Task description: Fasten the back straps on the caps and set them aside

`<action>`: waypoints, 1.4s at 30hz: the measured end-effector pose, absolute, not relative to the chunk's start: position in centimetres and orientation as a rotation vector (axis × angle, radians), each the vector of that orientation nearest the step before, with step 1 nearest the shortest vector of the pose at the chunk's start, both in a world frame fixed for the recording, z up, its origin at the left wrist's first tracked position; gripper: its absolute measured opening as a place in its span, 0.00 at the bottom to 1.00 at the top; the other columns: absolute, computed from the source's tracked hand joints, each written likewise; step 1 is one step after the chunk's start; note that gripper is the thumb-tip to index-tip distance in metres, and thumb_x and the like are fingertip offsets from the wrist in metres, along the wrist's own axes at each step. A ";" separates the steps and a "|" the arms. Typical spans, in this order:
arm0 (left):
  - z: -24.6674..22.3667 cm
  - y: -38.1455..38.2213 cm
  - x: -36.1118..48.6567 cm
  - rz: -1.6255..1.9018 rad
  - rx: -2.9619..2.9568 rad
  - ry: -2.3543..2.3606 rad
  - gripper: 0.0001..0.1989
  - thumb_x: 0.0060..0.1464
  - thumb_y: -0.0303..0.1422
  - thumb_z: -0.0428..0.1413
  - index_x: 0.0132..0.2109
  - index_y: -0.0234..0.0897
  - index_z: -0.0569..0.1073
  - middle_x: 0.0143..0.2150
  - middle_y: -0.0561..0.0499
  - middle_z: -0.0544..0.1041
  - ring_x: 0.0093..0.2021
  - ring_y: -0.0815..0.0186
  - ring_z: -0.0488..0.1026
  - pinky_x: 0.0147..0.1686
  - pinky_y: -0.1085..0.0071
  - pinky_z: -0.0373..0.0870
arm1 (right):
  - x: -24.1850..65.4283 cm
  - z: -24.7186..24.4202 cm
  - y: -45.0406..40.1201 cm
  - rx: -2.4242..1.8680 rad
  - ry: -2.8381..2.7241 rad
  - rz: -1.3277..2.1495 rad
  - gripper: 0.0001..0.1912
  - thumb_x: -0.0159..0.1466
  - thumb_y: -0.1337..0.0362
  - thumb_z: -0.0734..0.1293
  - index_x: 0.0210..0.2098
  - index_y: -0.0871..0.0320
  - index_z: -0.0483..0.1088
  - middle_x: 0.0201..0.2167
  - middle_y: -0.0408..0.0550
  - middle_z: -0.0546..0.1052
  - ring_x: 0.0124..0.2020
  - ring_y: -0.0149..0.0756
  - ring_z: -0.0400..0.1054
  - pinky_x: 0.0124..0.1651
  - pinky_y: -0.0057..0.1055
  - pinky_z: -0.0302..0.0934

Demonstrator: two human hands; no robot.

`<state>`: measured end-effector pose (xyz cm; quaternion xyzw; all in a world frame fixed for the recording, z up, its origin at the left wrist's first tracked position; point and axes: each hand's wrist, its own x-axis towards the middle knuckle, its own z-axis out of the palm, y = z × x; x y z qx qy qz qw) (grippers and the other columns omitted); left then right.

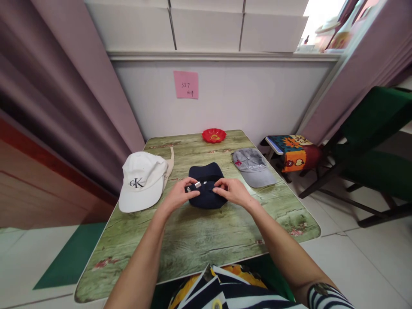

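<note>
A navy blue baseball cap [209, 199] lies at the middle of the table, its back opening and strap toward me. My left hand [180, 193] pinches the cap's strap at the left, where a small silver metal buckle [197, 185] shows. At the right side of the opening, my right hand [232, 191] has thumb and fingers closed on the cap's back edge or strap; which of the two is hard to make out. A white cap [143, 180] with black "CK" lettering sits left of my left hand. To the right lies a grey cap [252, 166], its brim facing me.
The table [186, 240] has a green wood-grain top. On its far part stands a red scalloped dish [214, 135]. Behind the white cap, a beige strap-like piece [170, 163] sticks out. A green chair [373, 159] and a cloth-covered stool [294, 150] stand to the right.
</note>
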<state>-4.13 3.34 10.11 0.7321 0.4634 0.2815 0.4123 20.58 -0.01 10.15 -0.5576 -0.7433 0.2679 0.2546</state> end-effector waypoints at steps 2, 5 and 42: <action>10.1 3.2 -3.7 0.770 1.838 1.237 0.15 0.44 0.35 0.62 0.42 0.38 0.74 0.36 0.51 0.77 0.37 0.61 0.71 0.39 0.68 0.66 | 20.1 10.8 0.4 -1.578 -2.035 0.689 0.16 0.63 0.48 0.65 0.38 0.52 0.78 0.27 0.44 0.79 0.29 0.35 0.71 0.31 0.29 0.55; 9.8 2.8 -3.0 0.886 1.909 1.393 0.12 0.45 0.34 0.62 0.40 0.40 0.75 0.38 0.49 0.78 0.41 0.58 0.72 0.44 0.63 0.65 | 19.0 11.4 1.1 -1.724 -2.120 0.504 0.19 0.62 0.45 0.66 0.38 0.53 0.79 0.31 0.51 0.81 0.34 0.42 0.74 0.34 0.32 0.57; 3.0 2.6 -0.6 0.571 2.277 1.707 0.09 0.50 0.27 0.61 0.41 0.34 0.76 0.42 0.43 0.75 0.47 0.56 0.72 0.51 0.62 0.67 | 17.8 2.9 5.9 -1.318 -1.432 1.419 0.21 0.53 0.46 0.70 0.30 0.59 0.72 0.17 0.35 0.63 0.17 0.25 0.53 0.19 0.24 0.48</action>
